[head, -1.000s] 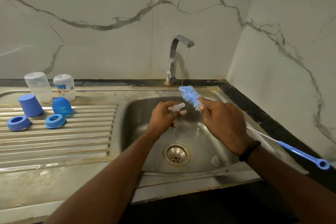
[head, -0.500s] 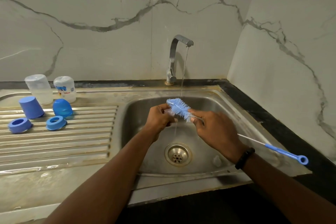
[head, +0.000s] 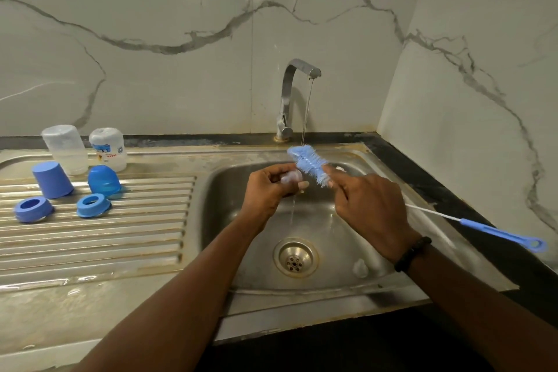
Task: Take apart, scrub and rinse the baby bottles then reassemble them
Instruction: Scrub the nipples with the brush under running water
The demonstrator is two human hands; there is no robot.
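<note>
Over the sink basin (head: 229, 190), my left hand (head: 268, 190) pinches a clear silicone nipple (head: 291, 177) under a thin stream of water. My right hand (head: 368, 205) grips the wire of a blue bottle brush (head: 309, 164) just behind its bristles, which lie against the nipple; the blue handle (head: 504, 234) sticks out to the right. A second clear nipple (head: 360, 269) lies in the basin near the drain (head: 296, 257). On the drainboard stand two upside-down bottles (head: 65, 149) (head: 108, 148), two blue caps (head: 52, 180) (head: 104, 180) and two blue collar rings (head: 33, 208) (head: 93, 205).
The tap (head: 287, 100) at the back of the sink runs a thin stream. The ribbed steel drainboard (head: 120, 235) stretches to the left. A marble wall stands close behind and to the right, with a black counter strip (head: 437, 190) along the sink's right edge.
Both hands and the brush have shifted slightly, the brush head going down toward the nipple and back up. The nipple stays held under the stream.
</note>
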